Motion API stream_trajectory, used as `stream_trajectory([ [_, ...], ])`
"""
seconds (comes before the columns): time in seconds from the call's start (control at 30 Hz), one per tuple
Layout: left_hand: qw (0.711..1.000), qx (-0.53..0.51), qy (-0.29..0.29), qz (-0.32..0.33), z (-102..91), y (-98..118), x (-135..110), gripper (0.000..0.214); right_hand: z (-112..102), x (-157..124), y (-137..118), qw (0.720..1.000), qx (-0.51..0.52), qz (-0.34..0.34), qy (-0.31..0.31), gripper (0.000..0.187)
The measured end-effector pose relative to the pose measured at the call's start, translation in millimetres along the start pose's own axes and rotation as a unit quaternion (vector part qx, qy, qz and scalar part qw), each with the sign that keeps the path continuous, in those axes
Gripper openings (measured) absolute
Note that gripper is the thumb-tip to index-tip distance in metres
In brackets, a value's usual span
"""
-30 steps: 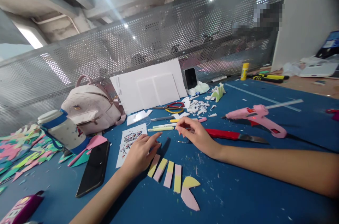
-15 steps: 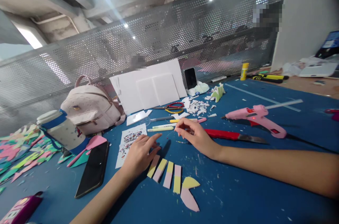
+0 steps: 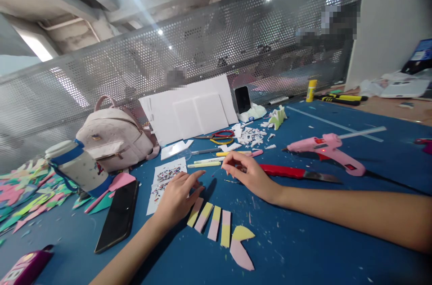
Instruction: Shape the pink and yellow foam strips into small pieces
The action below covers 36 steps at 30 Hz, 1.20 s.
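My left hand (image 3: 180, 193) rests at the lower right corner of a white sheet (image 3: 155, 199) strewn with small shiny bits. Its fingers are apart and nothing shows in them. Just beside its thumb, several pink-and-yellow strips (image 3: 213, 223) lie in a fan, with a curved two-coloured piece (image 3: 241, 256) to their right. Across from it, my right hand (image 3: 248, 175) is curled, thumb and fingertips drawn together in a pinch; whatever they hold is too small to make out. A utility knife with a red handle (image 3: 283, 171) lies right behind that hand, and pens (image 3: 207, 164) are past its fingertips.
At right is a pink glue gun (image 3: 332, 148) with its cord. Red-handled scissors (image 3: 222, 135) and white scraps (image 3: 251, 136) lie further back. On the left are a black phone (image 3: 118, 217), a bottle (image 3: 79, 168), a backpack (image 3: 116, 134) and a coloured scrap pile (image 3: 23, 193).
Both hands stay almost where they were, with the right fingers still pinched. The view has shifted very slightly; the objects on the table have not moved.
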<state>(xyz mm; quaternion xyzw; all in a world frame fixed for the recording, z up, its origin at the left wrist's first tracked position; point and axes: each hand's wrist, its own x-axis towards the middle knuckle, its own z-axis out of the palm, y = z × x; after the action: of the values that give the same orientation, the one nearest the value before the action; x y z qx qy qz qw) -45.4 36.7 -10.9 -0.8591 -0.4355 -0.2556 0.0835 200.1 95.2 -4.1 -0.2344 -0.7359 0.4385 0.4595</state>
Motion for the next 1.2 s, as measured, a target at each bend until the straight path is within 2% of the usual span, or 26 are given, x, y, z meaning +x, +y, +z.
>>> stream_trajectory([
  [0.8,0.999,-0.019,-0.01,-0.027,3.5,-4.1,-0.9,0.042,-0.2,-0.8,1.2,1.0,-0.013,0.005,-0.018,0.017],
  [1.0,0.999,-0.017,-0.025,-0.028,5.2,-4.4,0.2,0.055,-0.2,-0.6,0.9,0.999,-0.019,0.004,-0.028,0.017],
  [1.2,0.997,-0.037,-0.022,-0.061,6.0,-3.2,1.3,0.06,-0.3,-0.7,2.2,0.999,-0.023,-0.002,-0.032,0.016],
])
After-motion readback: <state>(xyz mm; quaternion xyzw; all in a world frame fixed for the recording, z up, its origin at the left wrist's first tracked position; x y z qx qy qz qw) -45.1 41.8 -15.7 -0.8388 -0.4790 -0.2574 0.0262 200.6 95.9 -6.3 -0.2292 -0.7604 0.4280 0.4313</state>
